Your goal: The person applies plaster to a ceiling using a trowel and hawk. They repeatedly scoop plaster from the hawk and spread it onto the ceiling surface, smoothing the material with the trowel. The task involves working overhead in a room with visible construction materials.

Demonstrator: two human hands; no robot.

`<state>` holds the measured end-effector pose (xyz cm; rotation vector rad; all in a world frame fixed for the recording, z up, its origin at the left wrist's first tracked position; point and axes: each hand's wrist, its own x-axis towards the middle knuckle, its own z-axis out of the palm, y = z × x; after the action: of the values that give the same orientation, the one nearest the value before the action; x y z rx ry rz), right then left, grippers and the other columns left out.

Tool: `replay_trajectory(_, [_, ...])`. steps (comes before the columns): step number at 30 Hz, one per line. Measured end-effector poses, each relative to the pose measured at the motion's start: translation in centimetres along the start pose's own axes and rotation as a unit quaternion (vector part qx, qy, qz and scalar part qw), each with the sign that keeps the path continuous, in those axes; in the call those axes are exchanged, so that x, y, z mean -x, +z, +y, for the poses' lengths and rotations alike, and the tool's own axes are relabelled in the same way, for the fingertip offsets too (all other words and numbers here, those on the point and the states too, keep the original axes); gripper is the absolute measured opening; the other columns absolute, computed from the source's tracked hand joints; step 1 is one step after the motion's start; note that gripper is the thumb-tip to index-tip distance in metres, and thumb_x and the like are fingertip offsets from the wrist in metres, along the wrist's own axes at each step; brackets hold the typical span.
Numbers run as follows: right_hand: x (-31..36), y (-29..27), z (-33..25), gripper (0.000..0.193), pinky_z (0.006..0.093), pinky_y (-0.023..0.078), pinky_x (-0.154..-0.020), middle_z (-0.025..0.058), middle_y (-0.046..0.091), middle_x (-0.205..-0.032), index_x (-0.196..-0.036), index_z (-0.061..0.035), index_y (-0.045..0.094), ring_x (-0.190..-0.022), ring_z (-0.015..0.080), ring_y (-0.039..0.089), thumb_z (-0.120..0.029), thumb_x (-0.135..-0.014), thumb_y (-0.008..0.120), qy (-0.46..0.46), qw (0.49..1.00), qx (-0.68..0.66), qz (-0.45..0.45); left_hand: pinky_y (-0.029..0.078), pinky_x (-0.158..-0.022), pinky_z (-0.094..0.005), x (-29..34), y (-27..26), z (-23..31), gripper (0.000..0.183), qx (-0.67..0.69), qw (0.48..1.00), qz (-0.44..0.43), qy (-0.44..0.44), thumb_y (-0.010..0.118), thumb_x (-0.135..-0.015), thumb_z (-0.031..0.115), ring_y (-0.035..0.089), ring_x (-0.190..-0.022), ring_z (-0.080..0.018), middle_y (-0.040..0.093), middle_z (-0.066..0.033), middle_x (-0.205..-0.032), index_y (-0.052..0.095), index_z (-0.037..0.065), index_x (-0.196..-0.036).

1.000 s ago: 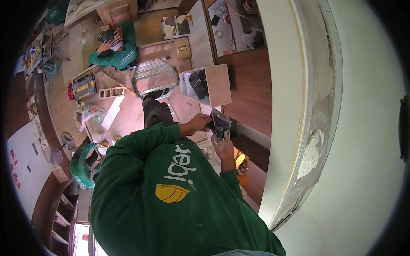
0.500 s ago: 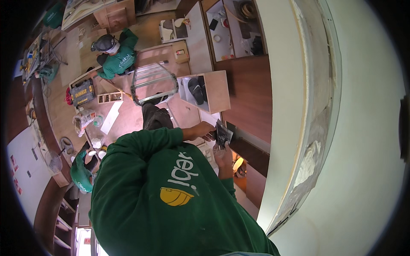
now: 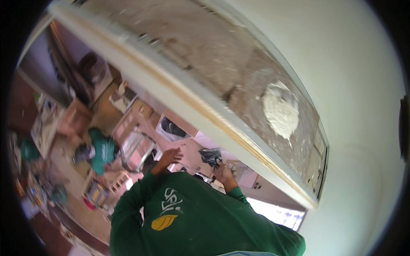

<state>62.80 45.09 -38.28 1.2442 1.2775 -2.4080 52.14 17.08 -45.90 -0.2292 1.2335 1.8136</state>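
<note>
Dark rectangular plate (image 3: 210, 158) is pinched at its lower right edge by the fingers of your right hand (image 3: 224, 173), and it juts out just beyond their tips. Your left hand (image 3: 169, 157), bare and apart from the plate, has its fingers loosely spread. Above those left fingers, black footwear (image 3: 171, 127) sits in an open box; to their left stands a metal stepladder (image 3: 137, 147). Up and right of your right fingers, whitish paste (image 3: 280, 112) coats a rough ledge (image 3: 205, 55).

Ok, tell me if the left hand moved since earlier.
Yes: the left hand shifted left in view, closer to the ladder and away from the dark sheet.
</note>
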Motion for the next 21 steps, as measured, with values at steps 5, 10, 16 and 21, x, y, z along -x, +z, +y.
replay_trajectory(5, [0.5, 6.3, 1.2, 0.027, 0.0351, 0.046, -0.087, 0.0056, 0.063, -0.103, -0.108, -0.0034, 0.058, -0.095, 0.0185, 0.058, -0.024, -0.090, 0.061, 0.013, 0.998, -0.023, -0.049, 0.051, -0.081, -0.0342, 5.9, 5.1, 6.3, 0.049, -0.065, 0.995, -0.072, -0.002, 0.046, -0.095, 0.046, 0.061, -0.099, -0.0229, 0.062, -0.0147, -0.114, 0.053, 0.003, -0.119])
replay_trajectory(10, [-1.0, 10.8, 1.8, 0.023, 0.0360, 0.048, -0.085, 0.0068, 0.065, -0.101, -0.104, -0.0044, 0.060, -0.093, 0.0191, 0.060, -0.023, -0.090, 0.061, -0.016, 0.995, -0.048, -0.085, 0.052, -0.075, -0.0311, 5.5, 5.7, 6.1, 0.030, 0.003, 0.995, 0.020, 0.096, 0.056, -0.094, 0.031, 0.065, -0.093, -0.0218, 0.065, -0.0100, -0.099, 0.056, 0.002, -0.101])
replay_trajectory(16, [-3.6, 6.0, 4.5, 0.020, 0.0387, 0.045, -0.092, 0.0077, 0.060, -0.111, -0.104, -0.0035, 0.059, -0.103, 0.0221, 0.057, -0.020, -0.093, 0.055, -0.168, 0.978, 0.009, -0.119, 0.053, -0.072, -0.0309, 5.6, 3.1, 5.5, 0.021, 0.041, 0.981, 0.104, 0.156, 0.054, -0.095, 0.021, 0.065, -0.091, -0.0236, 0.062, -0.0126, -0.098, 0.052, 0.002, -0.104])
replay_trajectory(21, [-1.1, -1.9, 3.8, 0.028, 0.0378, 0.045, -0.086, 0.0083, 0.058, -0.113, -0.110, -0.0021, 0.056, -0.101, 0.0223, 0.056, -0.024, -0.093, 0.053, -0.315, 0.878, 0.361, -0.013, 0.052, -0.079, -0.0368, 7.1, -9.7, 5.0, 0.033, -0.643, 0.364, 0.545, 0.396, 0.053, -0.095, 0.021, 0.058, -0.101, -0.0283, 0.057, -0.0184, -0.109, 0.051, -0.005, -0.115])
